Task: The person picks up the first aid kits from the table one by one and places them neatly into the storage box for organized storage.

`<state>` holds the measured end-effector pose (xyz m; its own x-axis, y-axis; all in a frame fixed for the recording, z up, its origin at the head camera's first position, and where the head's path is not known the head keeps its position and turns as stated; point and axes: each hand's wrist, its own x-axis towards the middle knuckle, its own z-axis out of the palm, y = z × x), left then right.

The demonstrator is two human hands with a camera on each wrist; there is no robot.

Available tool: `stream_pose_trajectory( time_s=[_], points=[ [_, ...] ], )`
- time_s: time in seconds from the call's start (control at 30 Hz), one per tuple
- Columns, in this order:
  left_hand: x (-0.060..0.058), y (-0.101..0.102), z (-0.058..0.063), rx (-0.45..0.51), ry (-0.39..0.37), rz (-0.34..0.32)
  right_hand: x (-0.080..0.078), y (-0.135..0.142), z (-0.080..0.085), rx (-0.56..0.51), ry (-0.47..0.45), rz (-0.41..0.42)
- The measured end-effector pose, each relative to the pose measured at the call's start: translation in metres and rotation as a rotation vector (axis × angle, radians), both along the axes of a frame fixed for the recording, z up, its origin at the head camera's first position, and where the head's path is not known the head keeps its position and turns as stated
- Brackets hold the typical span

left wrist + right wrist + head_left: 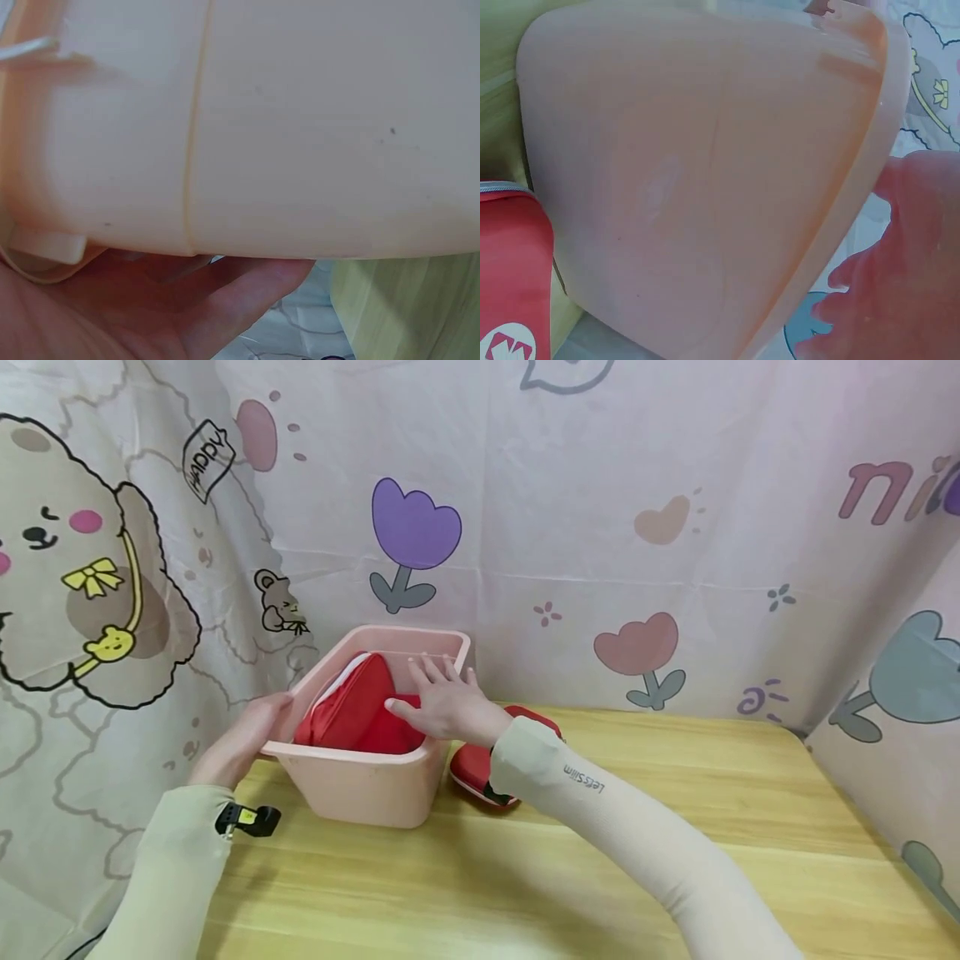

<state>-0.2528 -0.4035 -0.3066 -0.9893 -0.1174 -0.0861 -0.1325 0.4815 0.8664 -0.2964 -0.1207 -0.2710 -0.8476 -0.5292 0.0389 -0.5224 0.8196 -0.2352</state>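
A pink plastic bin (360, 785) stands on the table at the left. Inside it a red zip pouch (352, 706) with a white edge leans on the left wall, beside another red item (393, 731). My left hand (242, 735) grips the bin's left rim; in the left wrist view its fingers (247, 304) lie along the bin wall. Over the right rim my right hand (453, 706) spreads its fingers, holding nothing; whether it touches the rim I cannot tell. Partly hidden behind my right wrist, a red zip case (474, 768) lies right of the bin.
The light wood table (675, 810) runs to the right and front. A printed curtain (525, 527) hangs close behind the bin and along the left side. In the right wrist view the red case bears a round white logo (508, 346).
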Motion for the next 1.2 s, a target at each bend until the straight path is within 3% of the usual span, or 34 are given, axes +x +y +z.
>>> stream_pose_trajectory(
  time_s=[0.67,1.2],
  points=[
    [-0.005,-0.002,0.008,0.008,0.002,-0.028,0.001,0.041,0.002,-0.065,0.017,-0.046],
    [0.0,-0.006,-0.001,0.033,-0.038,-0.048,-0.002,0.067,-0.026,-0.119,-0.029,-0.098]
  ],
)
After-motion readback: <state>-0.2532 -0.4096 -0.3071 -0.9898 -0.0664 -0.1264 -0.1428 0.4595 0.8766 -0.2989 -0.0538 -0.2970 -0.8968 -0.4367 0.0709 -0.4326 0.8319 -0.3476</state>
